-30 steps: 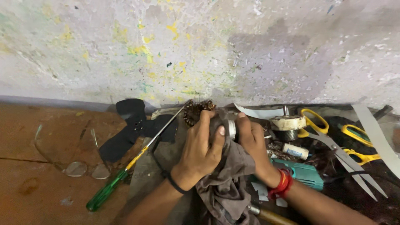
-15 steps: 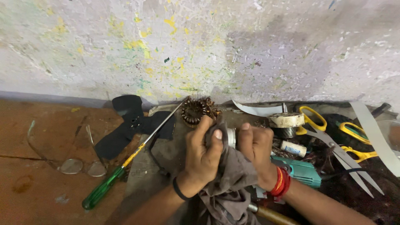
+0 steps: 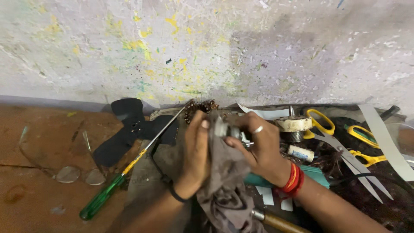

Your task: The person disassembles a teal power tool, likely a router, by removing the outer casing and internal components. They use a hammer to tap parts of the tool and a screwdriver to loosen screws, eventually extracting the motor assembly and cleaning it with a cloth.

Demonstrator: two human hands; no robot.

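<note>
Tape roll [image 3: 294, 124]: we see it round, pale, right of the metal part [image 3: 226, 128];
Metal part: between our hands;
Left hand [image 3: 196, 151]: presses grey rag [image 3: 224, 181] on it;
Right hand [image 3: 258, 149]: grips it

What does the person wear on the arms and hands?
Both forearms are bare, with no sleeves showing. The left hand has a thin black band at the wrist. The right hand has a silver ring on one finger and red and orange bangles at the wrist.

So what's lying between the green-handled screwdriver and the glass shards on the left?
In the head view, only bare brown floor separates the green-handled screwdriver from the glass shards.
</note>
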